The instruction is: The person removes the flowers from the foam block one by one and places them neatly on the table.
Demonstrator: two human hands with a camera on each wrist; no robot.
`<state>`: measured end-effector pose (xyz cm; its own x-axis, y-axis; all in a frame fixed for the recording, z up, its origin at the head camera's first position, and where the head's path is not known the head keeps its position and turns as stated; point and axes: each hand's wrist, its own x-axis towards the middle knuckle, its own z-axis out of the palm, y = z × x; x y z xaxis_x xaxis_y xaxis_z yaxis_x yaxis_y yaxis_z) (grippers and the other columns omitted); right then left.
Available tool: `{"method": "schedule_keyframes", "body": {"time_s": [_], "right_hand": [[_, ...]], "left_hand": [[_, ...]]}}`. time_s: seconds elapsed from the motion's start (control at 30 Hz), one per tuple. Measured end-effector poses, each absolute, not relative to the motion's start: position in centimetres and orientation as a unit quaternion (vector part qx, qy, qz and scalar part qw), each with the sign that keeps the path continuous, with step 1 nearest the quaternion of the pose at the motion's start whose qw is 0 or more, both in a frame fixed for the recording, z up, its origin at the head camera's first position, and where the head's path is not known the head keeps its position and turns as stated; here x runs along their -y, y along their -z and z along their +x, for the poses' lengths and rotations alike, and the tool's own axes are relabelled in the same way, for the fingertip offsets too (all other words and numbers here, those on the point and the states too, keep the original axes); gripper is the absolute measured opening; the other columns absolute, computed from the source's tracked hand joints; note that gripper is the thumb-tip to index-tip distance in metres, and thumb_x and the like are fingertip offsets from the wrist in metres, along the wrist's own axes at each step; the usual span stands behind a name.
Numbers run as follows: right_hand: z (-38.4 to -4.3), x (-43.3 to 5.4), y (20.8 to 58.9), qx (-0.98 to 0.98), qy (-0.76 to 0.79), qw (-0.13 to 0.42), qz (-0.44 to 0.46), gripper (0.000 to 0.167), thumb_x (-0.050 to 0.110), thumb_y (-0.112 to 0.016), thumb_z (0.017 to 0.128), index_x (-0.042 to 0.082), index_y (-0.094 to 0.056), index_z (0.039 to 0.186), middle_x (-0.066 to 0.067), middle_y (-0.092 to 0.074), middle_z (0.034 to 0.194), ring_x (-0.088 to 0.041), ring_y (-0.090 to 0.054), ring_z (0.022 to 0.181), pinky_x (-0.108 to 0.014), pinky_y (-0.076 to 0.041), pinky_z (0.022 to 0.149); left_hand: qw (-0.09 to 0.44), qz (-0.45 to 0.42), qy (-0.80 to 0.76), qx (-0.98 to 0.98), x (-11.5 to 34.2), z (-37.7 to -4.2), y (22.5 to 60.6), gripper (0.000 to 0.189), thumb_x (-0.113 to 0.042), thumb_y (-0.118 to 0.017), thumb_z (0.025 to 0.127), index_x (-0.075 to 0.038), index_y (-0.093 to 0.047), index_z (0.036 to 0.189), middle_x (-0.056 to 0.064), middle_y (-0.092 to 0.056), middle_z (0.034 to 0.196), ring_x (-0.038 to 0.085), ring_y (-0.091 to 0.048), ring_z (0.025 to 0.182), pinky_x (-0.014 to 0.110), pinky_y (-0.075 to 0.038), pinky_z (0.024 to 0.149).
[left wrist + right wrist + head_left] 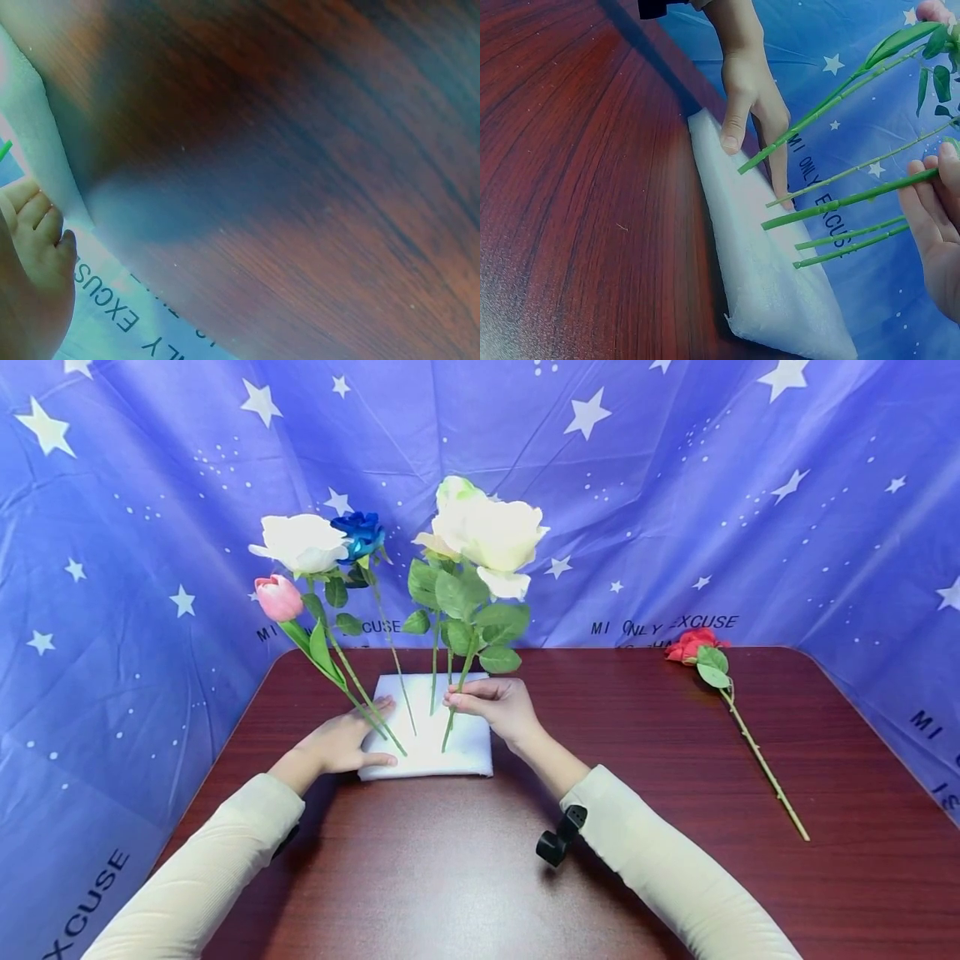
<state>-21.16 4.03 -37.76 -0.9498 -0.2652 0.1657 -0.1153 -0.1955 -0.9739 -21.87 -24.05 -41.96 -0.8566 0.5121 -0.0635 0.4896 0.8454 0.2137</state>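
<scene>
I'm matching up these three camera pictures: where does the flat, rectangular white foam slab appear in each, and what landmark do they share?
Head: white foam slab, just below and left of centre.
Left wrist: white foam slab, only partly shown, along the left edge.
Right wrist: white foam slab, slanting from the centre down to the bottom edge.
Shared landmark: dark red-brown wood-grain table, beside the slab in all three.

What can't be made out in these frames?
Right wrist: depth of stems, hidden inside white foam block.
Head: count of pale blooms above right hand; they overlap.
Left wrist: rest of left hand, cut off by left edge.
Right wrist: bloom of held flower, beyond right edge.
</scene>
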Motion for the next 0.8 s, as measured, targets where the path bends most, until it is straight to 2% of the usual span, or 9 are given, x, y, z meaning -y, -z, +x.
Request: {"method": "schedule_keyframes", "body": {"time_s": [0.27,0.5,0.6,0.73,0.8], "right_hand": [[-21.17,-4.16,37.59,-0.627,0.765,0.064,-0.135,0.028,-0.005,-0.066,0.085,-0.019,-0.062,0.11,0.004,-0.077,0.08,-0.018,-0.075,0.086,-0.031,-0.058,0.085],[-21.18,-4.39,37.64,-0.62,0.772,0.057,-0.126,0.03,-0.007,-0.068,0.083,-0.021,-0.061,0.108,0.004,-0.077,0.079,-0.009,-0.074,0.078,-0.03,-0.058,0.083],[-21.21,-4.44,37.69,-0.616,0.776,0.052,-0.126,0.028,-0.006,-0.069,0.082,-0.02,-0.063,0.106,0.003,-0.077,0.079,-0.01,-0.074,0.078,-0.031,-0.058,0.082],[-21.27,-4.48,37.71,-0.604,0.785,0.044,-0.134,0.013,-0.007,-0.07,0.08,-0.003,-0.074,0.092,0.005,-0.076,0.077,-0.011,-0.074,0.077,-0.031,-0.059,0.08],[-21.3,-4.52,37.64,-0.596,0.789,0.037,-0.142,0.018,-0.009,-0.07,0.079,0.008,-0.076,0.081,0.007,-0.076,0.076,-0.01,-0.074,0.075,-0.031,-0.06,0.079]], "left_hand": [[0.062,0.261,-0.098,-0.958,24.06,-22.0,42.01,0.094,-0.056,-0.067,0.081,-0.006,-0.03,0.151,0.014,-0.028,0.159,0.032,-0.03,0.146,0.048,-0.031,0.116],[0.064,0.26,-0.097,-0.959,24.04,-21.98,41.98,0.093,-0.056,-0.067,0.081,-0.007,-0.029,0.151,0.014,-0.028,0.159,0.032,-0.03,0.146,0.048,-0.032,0.116],[0.065,0.26,-0.099,-0.958,24.04,-21.95,41.96,0.093,-0.055,-0.067,0.081,-0.006,-0.029,0.151,0.014,-0.028,0.159,0.032,-0.03,0.146,0.048,-0.031,0.117],[0.064,0.26,-0.099,-0.958,24.03,-21.94,41.93,0.094,-0.056,-0.068,0.081,-0.006,-0.03,0.151,0.015,-0.028,0.158,0.032,-0.03,0.146,0.048,-0.031,0.117],[0.064,0.259,-0.098,-0.959,24.06,-21.97,41.91,0.094,-0.056,-0.068,0.08,-0.006,-0.03,0.151,0.014,-0.028,0.159,0.032,-0.03,0.146,0.048,-0.031,0.117]]}}
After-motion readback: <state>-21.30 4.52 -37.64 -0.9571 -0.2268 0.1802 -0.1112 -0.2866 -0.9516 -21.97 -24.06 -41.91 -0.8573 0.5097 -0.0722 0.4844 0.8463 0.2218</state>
